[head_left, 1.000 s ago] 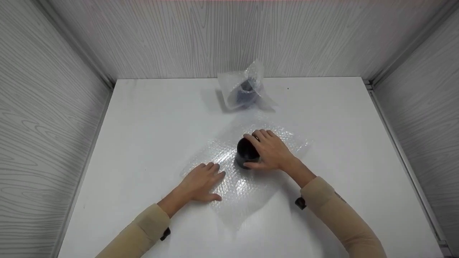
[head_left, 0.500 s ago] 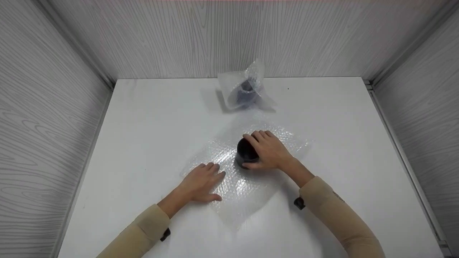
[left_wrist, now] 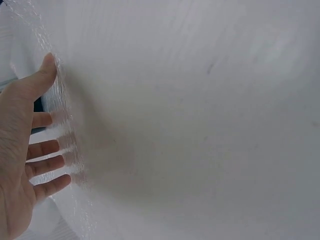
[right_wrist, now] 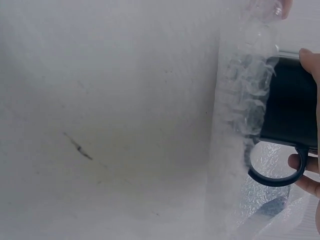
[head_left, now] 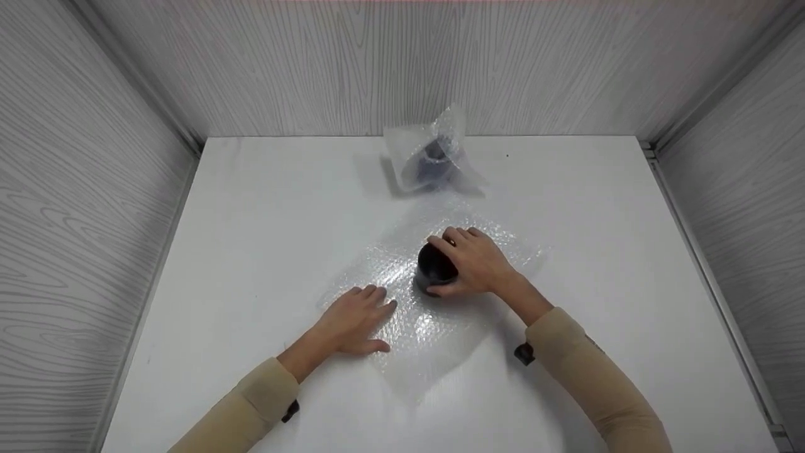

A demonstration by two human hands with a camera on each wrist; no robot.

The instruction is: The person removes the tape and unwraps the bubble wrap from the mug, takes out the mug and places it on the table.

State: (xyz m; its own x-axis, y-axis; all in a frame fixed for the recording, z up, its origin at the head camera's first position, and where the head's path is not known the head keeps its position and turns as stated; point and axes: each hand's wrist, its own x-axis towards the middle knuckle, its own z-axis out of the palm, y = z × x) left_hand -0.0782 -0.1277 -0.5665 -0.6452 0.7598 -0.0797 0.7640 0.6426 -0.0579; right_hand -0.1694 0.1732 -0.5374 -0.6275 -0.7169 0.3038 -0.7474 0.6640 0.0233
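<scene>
A black mug (head_left: 433, 269) stands on a sheet of bubble wrap (head_left: 412, 368) in the middle of the table. My right hand (head_left: 481, 263) grips it from the right, thumb on the near side and fingers round the far side of the rim. In the right wrist view the mug (right_wrist: 290, 102) shows its handle (right_wrist: 277, 182), and fingertips lie close to that handle. My left hand (head_left: 353, 322) rests on the left part of the bubble wrap with its fingers spread. The left wrist view shows the left hand's (left_wrist: 22, 135) fingertips at the wrap's edge.
Behind the sheet stands a bundle of bubble wrap (head_left: 402, 148) round a bluish object, whose kind is blurred by the wrap. The white table (head_left: 251, 239) is walled at the back and both sides by grey wood-grain panels (head_left: 302, 69).
Hardly anything differs. The right hand and forearm have shifted very slightly, with the mug still held; the left hand stays on the wrap.
</scene>
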